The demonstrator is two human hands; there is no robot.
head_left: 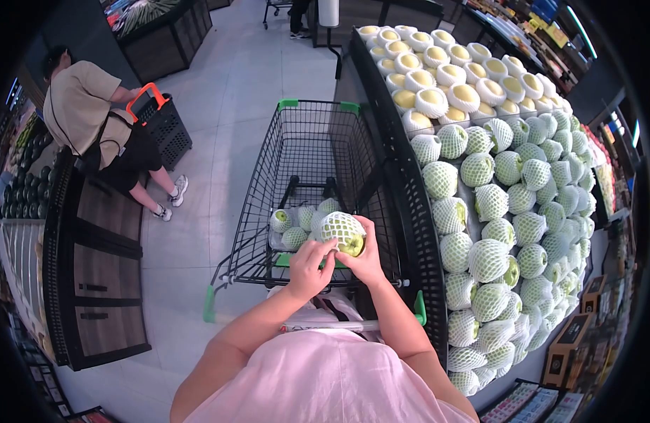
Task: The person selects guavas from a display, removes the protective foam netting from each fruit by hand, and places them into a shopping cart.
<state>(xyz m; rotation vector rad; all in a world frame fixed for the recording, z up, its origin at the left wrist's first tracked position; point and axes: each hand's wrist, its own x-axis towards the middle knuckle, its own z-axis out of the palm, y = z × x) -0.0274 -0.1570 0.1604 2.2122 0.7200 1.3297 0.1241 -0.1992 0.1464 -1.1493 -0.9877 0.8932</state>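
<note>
A green guava [351, 245] in a white foam net [339, 227] is held up over the near end of the shopping cart [296, 120]. My right hand [366, 259] wraps round its right side and underside. At the lower left of the fruit, my left hand [311, 268] has its fingers bent together at the edge of the net, where the bare green end shows. Behind and below my hands, several netted guavas [294, 238] lie in a clear bag in the cart.
To the right, a tall display holds heaped netted guavas [490, 261] and pale yellow fruit [437, 102] behind them. The cart stands close against its dark side [409, 233]. At left, a person [92, 106] with a black basket [166, 130] stands by another produce stand [103, 271].
</note>
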